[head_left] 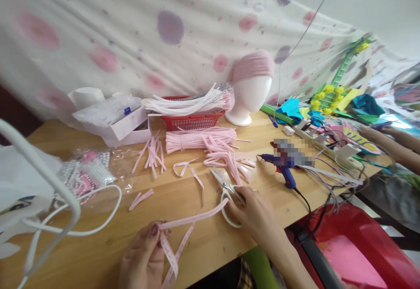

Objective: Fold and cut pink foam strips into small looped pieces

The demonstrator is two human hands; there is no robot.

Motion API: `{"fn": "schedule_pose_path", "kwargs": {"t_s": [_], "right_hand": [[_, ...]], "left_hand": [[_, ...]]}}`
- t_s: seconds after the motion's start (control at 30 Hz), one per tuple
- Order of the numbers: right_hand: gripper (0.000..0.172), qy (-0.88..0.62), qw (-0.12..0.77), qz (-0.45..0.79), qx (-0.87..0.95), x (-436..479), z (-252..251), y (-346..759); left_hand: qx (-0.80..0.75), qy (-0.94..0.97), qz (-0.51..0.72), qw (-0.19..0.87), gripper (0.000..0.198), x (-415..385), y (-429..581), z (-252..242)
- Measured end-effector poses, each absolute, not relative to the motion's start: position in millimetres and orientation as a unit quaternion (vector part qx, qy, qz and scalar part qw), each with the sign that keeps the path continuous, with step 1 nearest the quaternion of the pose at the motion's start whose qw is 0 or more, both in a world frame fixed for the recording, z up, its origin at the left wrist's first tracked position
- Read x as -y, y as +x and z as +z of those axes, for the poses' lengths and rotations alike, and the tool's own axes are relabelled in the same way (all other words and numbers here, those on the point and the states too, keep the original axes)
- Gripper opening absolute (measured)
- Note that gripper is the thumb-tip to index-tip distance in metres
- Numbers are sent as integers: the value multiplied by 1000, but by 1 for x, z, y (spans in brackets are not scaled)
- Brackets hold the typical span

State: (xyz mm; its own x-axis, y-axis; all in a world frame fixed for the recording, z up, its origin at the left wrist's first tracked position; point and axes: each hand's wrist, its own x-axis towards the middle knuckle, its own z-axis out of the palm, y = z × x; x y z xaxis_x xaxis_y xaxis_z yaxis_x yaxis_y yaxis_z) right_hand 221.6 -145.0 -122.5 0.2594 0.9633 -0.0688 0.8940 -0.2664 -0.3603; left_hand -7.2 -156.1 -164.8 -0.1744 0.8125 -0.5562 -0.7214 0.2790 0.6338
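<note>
My left hand [142, 254], at the lower middle, pinches the end of a pink pipe cleaner [197, 216] together with a pink-and-white printed tape [170, 254] that looks like a measuring tape. The pipe cleaner stretches right, its far end close to the scissors. Fingers of my right hand [254, 210] are closed on the handles of the white-handled scissors [226, 187], whose blades are parted and point away from me. Beyond them lie a bundle of pink pipe cleaners [197, 141], bent pink pieces [219, 157], and a loose strip of tape [198, 179].
A red basket [193, 122] of white stems and a foam head [252, 92] stand behind. Right are a blue glue gun [282, 166], cables, a power strip [334, 149] and another person's arms [390, 138]. Bagged beads [85, 175] and a white cable [98, 230] lie left.
</note>
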Motion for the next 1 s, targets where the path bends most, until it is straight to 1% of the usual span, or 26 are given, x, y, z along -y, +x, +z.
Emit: {"fn": "schedule_pose_path", "kwargs": {"t_s": [0.17, 0.3, 0.43, 0.53, 0.63, 0.77, 0.9, 0.93, 1.0], "right_hand": [[19, -786, 106, 136, 594, 145, -121, 210], [15, -781, 124, 102, 603, 147, -135, 222], [19, -762, 193, 105, 609, 148, -135, 242], [26, -745, 274, 151, 590, 148, -125, 249], [28, -729, 350, 140, 572, 147, -112, 245], [24, -682, 428, 87, 587, 142, -92, 230], [12, -625, 484, 22, 612, 150, -73, 225], [8, -610, 493, 21, 620, 157, -72, 227], [12, -576, 496, 48, 647, 180, -79, 233]], "left_hand": [[-499, 7, 616, 610, 46, 154, -1, -158], [-498, 11, 609, 617, 45, 154, 1, -159], [-518, -21, 586, 623, 49, 153, 5, -150], [-519, -31, 585, 622, 49, 150, 9, -143], [-522, -17, 589, 617, 45, 149, 10, -142], [-527, 6, 570, 631, 42, 152, 7, -148], [-542, 37, 548, 636, 39, 154, 4, -157], [-544, 44, 545, 637, 38, 153, 5, -159], [-537, 47, 553, 635, 36, 152, 6, -162]]}}
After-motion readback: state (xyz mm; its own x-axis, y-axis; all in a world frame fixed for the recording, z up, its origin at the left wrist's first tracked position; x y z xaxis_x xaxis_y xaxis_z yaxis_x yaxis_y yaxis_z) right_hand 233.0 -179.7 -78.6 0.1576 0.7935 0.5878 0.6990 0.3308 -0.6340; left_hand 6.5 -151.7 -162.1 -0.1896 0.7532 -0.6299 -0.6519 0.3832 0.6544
